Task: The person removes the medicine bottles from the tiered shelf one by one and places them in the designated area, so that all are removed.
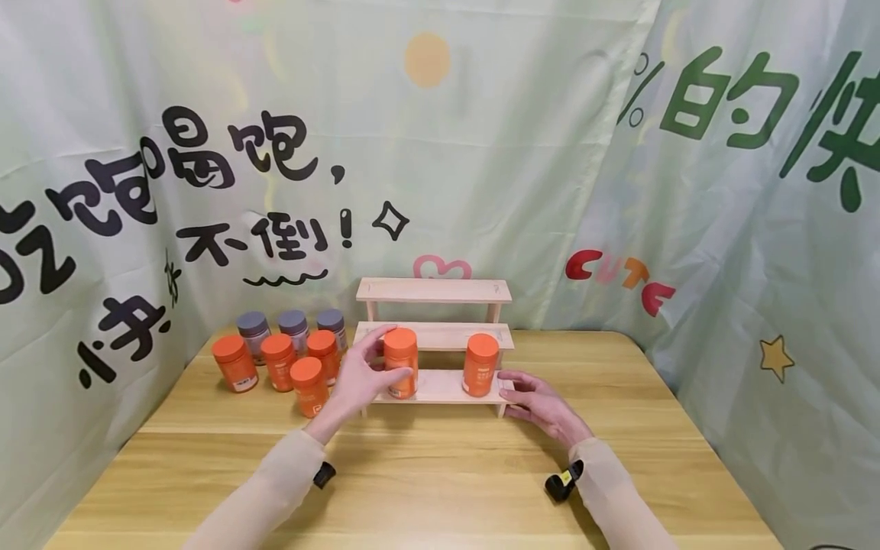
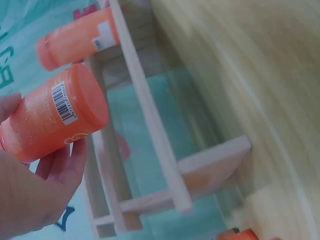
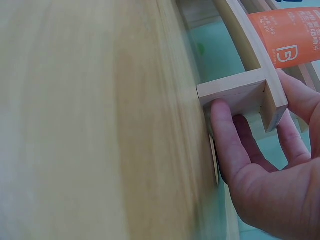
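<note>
My left hand [image 1: 354, 382] grips an orange lidded jar [image 1: 402, 363] between thumb and fingers at the left part of the bottom tier of a pale wooden three-tier stand [image 1: 440, 388]. In the left wrist view the held jar [image 2: 55, 112] is raised off the tier, its base and barcode showing. My right hand [image 1: 546, 405] holds the right end of that tier. The right wrist view shows its fingers [image 3: 227, 130] around the end, some against the leg below. Another orange jar [image 1: 480, 367] stands upright on the tier's right part.
Left of the stand, several orange jars [image 1: 234, 363] are grouped on the wooden table [image 1: 440, 489], with grey-purple-lidded jars [image 1: 253, 328] behind them. A printed curtain [image 1: 481, 191] hangs behind and along both sides.
</note>
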Demonstrator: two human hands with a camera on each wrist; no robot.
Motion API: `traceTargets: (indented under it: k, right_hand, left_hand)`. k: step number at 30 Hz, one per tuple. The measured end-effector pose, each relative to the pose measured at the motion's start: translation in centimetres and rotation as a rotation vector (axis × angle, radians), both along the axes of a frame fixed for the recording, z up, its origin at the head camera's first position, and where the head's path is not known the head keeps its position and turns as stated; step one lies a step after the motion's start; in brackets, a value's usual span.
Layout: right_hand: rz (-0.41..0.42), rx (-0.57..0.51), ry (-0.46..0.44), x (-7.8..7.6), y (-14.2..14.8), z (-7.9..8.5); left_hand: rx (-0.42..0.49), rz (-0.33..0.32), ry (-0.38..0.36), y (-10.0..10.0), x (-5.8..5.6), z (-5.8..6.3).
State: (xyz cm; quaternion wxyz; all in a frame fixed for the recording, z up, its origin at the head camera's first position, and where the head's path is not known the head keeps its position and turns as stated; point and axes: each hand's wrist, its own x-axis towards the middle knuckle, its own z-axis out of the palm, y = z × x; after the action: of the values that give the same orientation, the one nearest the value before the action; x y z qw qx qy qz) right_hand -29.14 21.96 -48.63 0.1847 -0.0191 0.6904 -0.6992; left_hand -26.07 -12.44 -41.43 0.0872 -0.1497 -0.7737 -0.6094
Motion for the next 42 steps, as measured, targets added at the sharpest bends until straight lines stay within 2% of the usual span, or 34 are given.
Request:
traceTargets:
  k: [8,16,22,29,36,42]
  right_hand:
    - [0.009,-0.002,0.006,-0.1,0.0,0.3]
    - [-0.001,-0.019,-0.007,0.2,0.0,-0.3]
    - [-0.009,-0.027,-0.005,0.4,-0.1,-0.2]
    - [-0.027,-0.033,-0.019,0.2,-0.1,-0.1]
    - [-0.02,-0.033,-0.002,0.2,0.0,-0.2]
    - [-0.021,-0.025,-0.007,0.1,0.0,-0.3]
  left_hand:
    - [0.038,0.044,0.021,-2.3,0.1,0.5]
    - [0.093,0.021,0.089,-4.6,0.6,1.2]
    - [0.101,0.075,0.124,-6.4,0.9,1.9]
    - [0.06,0.126,0.128,-7.7,1.0,2.6]
    - [0.069,0.19,0.154,-9.2,1.2,3.2]
    - [0.041,0.244,0.162,-10.4,1.5,3.8]
